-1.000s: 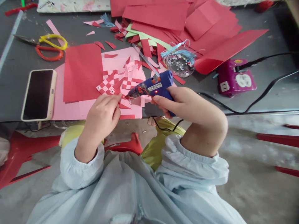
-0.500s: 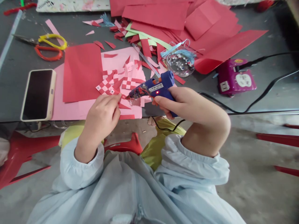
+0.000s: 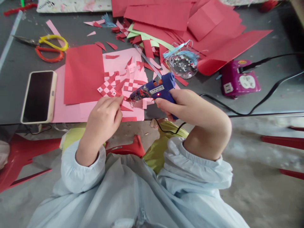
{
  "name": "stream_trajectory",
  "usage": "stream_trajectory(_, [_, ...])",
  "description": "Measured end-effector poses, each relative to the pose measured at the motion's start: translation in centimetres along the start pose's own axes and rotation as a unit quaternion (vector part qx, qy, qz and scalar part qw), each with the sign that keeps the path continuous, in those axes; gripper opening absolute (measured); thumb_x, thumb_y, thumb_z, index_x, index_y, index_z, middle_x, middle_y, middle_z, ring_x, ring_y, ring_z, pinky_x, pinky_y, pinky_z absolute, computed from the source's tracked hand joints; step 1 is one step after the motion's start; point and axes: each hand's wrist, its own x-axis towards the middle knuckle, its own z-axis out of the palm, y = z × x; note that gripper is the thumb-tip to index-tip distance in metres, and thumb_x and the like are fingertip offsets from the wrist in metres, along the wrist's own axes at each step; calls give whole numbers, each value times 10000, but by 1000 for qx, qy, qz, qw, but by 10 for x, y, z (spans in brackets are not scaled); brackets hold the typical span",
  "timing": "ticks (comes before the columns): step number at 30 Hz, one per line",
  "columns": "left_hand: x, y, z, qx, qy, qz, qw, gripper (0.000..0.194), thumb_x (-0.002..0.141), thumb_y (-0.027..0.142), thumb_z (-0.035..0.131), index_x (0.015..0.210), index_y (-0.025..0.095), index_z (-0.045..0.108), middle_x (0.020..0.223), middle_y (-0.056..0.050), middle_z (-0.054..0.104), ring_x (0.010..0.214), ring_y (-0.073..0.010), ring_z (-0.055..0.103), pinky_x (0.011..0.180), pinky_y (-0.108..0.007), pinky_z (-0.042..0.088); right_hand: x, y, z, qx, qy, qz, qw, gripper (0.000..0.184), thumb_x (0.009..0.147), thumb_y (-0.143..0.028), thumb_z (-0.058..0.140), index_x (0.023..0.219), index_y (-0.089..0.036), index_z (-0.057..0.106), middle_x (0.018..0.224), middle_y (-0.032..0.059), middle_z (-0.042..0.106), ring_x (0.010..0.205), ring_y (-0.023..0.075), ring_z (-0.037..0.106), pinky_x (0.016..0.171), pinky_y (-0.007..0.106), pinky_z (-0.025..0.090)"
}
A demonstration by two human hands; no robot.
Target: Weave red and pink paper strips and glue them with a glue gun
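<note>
My right hand (image 3: 172, 106) is wrapped round the grip of a blue hot glue gun (image 3: 155, 88), whose small red light is lit. The gun's nozzle points left and down, close to the fingertips of my left hand (image 3: 104, 115). Those fingers are pinched together on a small red paper piece (image 3: 125, 98), mostly hidden by the fingers and the nozzle. Just beyond lie woven red-and-pink checkered paper fish (image 3: 107, 89), one with a stick-on eye, and another checkered piece (image 3: 130, 85). Pink paper (image 3: 71, 112) spreads beneath them.
A phone (image 3: 38, 96), a red paper sheet (image 3: 84, 74) and scissors (image 3: 51, 47) lie at left. Red sheets (image 3: 156, 15) pile up behind. A dish of googly eyes (image 3: 183, 66) and a purple power socket box (image 3: 239, 77) are at right, with a black cable (image 3: 266, 91).
The glue gun and my right hand have shifted slightly to the left, the nozzle nearer my left fingertips. My left hand has hardly moved.
</note>
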Motion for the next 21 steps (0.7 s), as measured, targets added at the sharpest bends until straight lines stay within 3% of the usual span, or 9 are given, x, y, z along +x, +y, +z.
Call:
stream_trajectory(5, [0, 0, 1, -9, -10, -13, 1000, 388, 1011, 169, 419, 1315, 120, 655, 1263, -113, 741, 1172, -268, 663, 1048, -448, 527, 1, 1, 1, -4, 8, -4, 1000, 423, 962, -442, 578, 618, -252, 420, 464, -30, 542, 427, 110, 435, 497, 301, 339])
stream_trajectory(14, [0, 0, 2, -3, 0, 0, 1000, 387, 1014, 164, 425, 1305, 66, 661, 1249, -136, 746, 1159, -270, 670, 1049, -434, 531, 1, 2, 0, -11, 1, -9, 1000, 402, 965, -420, 557, 629, -254, 412, 454, -37, 527, 420, 114, 439, 512, 306, 339])
stream_trajectory(21, [0, 0, 0, -7, -8, -12, 1000, 386, 1016, 173, 418, 1312, 119, 658, 1265, -107, 742, 1169, -262, 666, 1052, -443, 527, 0, 1, -1, -2, 4, -14, 1000, 436, 968, -416, 565, 602, -251, 397, 451, -34, 537, 451, 117, 463, 551, 303, 359])
